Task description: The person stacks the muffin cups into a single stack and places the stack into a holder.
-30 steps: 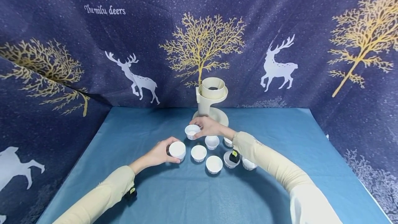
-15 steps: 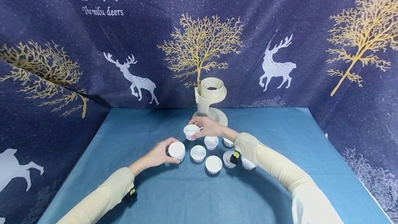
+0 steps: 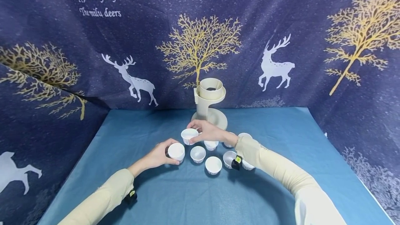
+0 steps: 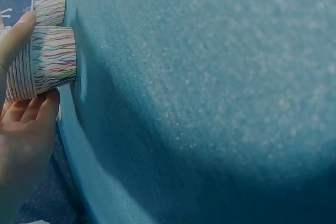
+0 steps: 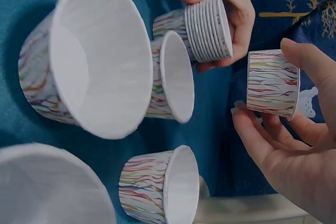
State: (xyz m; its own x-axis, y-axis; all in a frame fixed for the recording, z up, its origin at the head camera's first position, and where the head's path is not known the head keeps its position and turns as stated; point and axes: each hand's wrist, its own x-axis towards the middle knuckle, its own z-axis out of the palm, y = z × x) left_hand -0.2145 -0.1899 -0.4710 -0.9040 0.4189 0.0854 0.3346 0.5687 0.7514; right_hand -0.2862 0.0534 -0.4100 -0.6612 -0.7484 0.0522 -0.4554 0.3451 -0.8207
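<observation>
On the left of the group, my left hand (image 3: pixel 157 154) grips a nested stack of white paper cups (image 3: pixel 176 152). Its thumb and fingers wrap the stack from both sides, and the left wrist view shows the many rims and the coloured streaks of the stack's lowest cup (image 4: pixel 55 59). My right hand (image 3: pixel 210 130) pinches a single paper cup (image 3: pixel 189 136) between thumb and fingers. That cup (image 5: pixel 272 83) is upright, raised over the cloth, just behind and right of the stack. Several more paper cups, one a white cup (image 3: pixel 214 166), stand mouth up on the table to the right.
Behind the right hand stands a cream holder (image 3: pixel 203 108) with a round base and a ring-shaped top (image 3: pixel 211 89). A blue cloth (image 3: pixel 162 197) covers the table. Dark blue curtains (image 3: pixel 150 44) with deer and trees hang behind and at the sides.
My right hand has come slightly nearer and left with its cup. Another cup now shows behind the right forearm. The left hand keeps its hold on the stack, and the view has shifted slightly.
</observation>
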